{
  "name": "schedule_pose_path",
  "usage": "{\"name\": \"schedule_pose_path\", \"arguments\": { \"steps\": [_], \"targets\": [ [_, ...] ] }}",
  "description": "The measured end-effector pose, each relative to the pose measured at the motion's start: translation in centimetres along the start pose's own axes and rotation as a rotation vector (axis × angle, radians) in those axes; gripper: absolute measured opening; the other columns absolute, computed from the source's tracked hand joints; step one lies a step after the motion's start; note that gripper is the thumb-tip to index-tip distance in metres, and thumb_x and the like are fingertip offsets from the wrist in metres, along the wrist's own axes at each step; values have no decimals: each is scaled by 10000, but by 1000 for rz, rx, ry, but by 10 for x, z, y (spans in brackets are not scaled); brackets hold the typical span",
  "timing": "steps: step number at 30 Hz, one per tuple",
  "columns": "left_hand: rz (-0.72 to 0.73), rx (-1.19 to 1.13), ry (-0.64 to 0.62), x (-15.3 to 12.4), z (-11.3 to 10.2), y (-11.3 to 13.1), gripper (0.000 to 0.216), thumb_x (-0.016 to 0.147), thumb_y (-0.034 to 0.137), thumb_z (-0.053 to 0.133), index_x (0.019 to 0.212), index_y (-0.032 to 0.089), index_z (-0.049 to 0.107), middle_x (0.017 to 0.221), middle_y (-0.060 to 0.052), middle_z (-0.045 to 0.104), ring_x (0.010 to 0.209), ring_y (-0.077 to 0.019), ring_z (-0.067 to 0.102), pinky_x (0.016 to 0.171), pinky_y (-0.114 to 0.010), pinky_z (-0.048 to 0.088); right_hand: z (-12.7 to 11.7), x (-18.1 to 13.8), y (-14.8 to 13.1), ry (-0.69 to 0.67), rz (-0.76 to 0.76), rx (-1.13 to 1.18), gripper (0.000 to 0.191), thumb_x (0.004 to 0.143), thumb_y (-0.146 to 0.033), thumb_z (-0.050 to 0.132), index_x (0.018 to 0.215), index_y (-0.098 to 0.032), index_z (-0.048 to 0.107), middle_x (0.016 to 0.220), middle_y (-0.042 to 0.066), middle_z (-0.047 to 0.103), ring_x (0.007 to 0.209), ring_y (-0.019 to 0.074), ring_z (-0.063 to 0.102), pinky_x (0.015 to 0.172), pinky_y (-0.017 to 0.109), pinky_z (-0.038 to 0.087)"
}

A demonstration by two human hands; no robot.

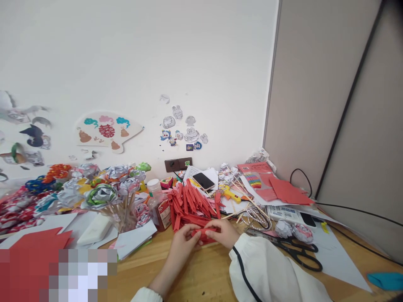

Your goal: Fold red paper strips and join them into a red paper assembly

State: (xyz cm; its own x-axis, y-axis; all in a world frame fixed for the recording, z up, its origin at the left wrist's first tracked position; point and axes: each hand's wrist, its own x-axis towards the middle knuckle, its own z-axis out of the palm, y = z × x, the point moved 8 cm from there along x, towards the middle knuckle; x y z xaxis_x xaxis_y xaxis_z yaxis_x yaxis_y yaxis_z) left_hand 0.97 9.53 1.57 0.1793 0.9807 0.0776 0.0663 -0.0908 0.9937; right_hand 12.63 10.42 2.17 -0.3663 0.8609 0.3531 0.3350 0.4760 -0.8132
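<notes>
Both hands, left [184, 240] and right [225, 233], pinch red folded paper [204, 233]; labels unreadable.

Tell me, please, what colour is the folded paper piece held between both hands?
Red; the folded paper piece shows best in the head view, pinched between left hand and right hand.

A white wall [189, 54] fills the upper view, stuck with paper cut-outs: a fan shape [108, 132] and small cartoon stickers [184, 132]. A dark socket plate [178, 164] sits low on it. To the right stands a beige panel [315, 92], perhaps a partition. Below runs a wooden desk [201, 272].
</notes>
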Motion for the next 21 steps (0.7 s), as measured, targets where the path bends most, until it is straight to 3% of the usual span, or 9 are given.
{"name": "schedule_pose_path", "arguments": {
  "steps": [5, 12, 21],
  "targets": [
    [-12, -30, -21, 1, 3, -6, 242, 552, 318, 589, 667, 139, 473, 587, 16, 554, 480, -123, 549, 475, -248, 447, 13, 1, 12, -101, 50, 81, 224, 711, -331, 448, 719, -141, 567, 594, 13, 571, 549, 118, 526, 515, 222, 405],
    [-20, 6, -74, 2, 6, -9, 213, 577, 323, 575, 644, 135, 500, 529, -5, 591, 473, -125, 549, 472, -232, 431, 16, 1, 18, -145, 105, 167, 272, 670, -390, 487, 720, -141, 583, 606, 21, 589, 546, 121, 528, 535, 239, 411],
    [-54, -53, -125, 3, 1, -8, 229, 563, 322, 597, 634, 134, 487, 493, -3, 604, 456, -120, 556, 474, -226, 425, 16, -5, 6, -361, 109, 425, 314, 706, -365, 458, 916, -143, 531, 640, 7, 554, 574, 104, 542, 608, 267, 413]
  ]
}}
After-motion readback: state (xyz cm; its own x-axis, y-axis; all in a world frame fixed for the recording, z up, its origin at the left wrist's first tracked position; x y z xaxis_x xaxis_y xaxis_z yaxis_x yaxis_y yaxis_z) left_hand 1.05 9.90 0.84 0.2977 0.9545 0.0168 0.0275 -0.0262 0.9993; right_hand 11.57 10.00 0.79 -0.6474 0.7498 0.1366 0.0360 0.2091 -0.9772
